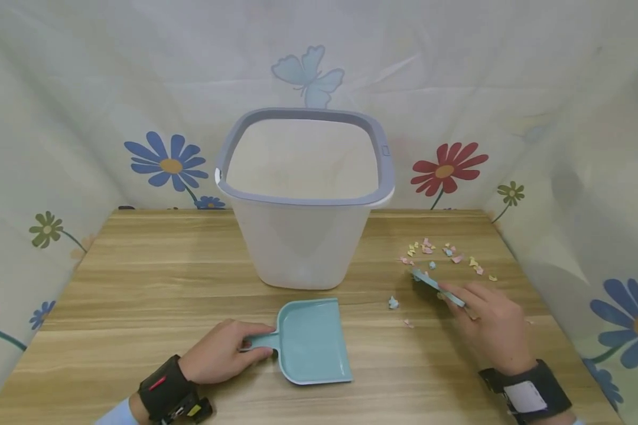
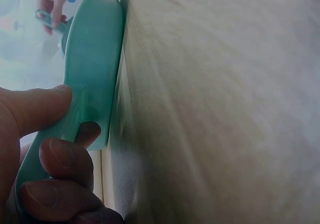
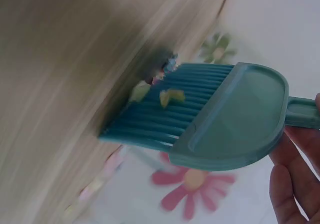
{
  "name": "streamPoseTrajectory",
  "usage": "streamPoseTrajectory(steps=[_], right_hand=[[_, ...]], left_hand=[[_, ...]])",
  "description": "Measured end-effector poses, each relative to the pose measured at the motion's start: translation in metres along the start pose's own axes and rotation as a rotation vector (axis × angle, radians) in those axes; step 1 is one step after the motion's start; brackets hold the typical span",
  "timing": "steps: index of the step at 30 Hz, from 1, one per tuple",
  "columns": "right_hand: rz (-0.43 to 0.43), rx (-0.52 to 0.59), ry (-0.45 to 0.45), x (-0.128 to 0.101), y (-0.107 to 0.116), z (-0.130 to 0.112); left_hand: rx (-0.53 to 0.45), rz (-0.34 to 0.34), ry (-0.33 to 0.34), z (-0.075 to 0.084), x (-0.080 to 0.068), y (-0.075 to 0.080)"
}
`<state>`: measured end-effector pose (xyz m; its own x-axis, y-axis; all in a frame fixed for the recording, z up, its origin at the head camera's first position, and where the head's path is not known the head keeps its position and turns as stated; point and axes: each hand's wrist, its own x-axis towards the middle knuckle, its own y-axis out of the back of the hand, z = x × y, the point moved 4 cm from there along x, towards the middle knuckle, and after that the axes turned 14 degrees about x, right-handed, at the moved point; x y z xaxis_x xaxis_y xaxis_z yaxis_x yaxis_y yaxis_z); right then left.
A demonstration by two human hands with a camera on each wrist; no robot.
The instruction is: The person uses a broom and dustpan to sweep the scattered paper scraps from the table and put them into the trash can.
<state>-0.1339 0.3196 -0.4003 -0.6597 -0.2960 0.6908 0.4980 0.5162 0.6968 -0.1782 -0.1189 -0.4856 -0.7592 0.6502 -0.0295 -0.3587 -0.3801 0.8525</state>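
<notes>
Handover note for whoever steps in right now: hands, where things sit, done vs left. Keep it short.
Left hand grips the handle of the teal dustpan, which lies flat on the wooden table in front of the white bin.
Right hand holds the teal brush, bristles down at the near edge of the paper scraps, right of the bin.
Done: nothing visible in the pan; the bin's bottom is out of view.
Left: most scraps lie loose near the brush, two between brush and pan; sweep into the pan, likely tip into the bin.

White bin (image 1: 303, 236) w/ grey rim on wooden table (image 1: 138, 283) — floral cloth backdrop (image 1: 85, 118) behind.
</notes>
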Motion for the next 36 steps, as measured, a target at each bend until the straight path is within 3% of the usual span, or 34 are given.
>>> streamPoseTrajectory(steps=[6, 10, 13, 16, 20, 25, 31, 36], right_hand=[[-0.062, 0.161, 0.126, 0.006, -0.016, -0.05], [-0.04, 0.243, 0.212, 0.015, -0.022, -0.074], [0.013, 0.289, 0.2, 0.024, -0.022, -0.077], [0.092, 0.316, 0.132, 0.033, -0.016, -0.07], [0.188, 0.268, 0.019, 0.04, -0.002, -0.053], [0.165, 0.108, -0.09, 0.039, 0.008, -0.035], [0.121, -0.035, -0.062, 0.031, 0.001, -0.034], [0.117, -0.006, -0.004, 0.033, -0.016, -0.047]], left_hand=[[-0.004, -0.013, 0.016, 0.0, -0.001, 0.001], [0.006, -0.008, 0.016, 0.0, 0.0, 0.001], [0.009, -0.006, 0.015, -0.001, 0.0, 0.002], [0.006, -0.008, 0.018, -0.001, 0.0, 0.002], [0.006, -0.002, 0.013, 0.0, -0.001, 0.003], [0.022, 0.019, 0.009, 0.0, 0.0, 0.003], [0.017, 0.043, 0.003, 0.0, -0.001, 0.002], [0.022, 0.048, 0.005, 0.002, -0.001, 0.002]])
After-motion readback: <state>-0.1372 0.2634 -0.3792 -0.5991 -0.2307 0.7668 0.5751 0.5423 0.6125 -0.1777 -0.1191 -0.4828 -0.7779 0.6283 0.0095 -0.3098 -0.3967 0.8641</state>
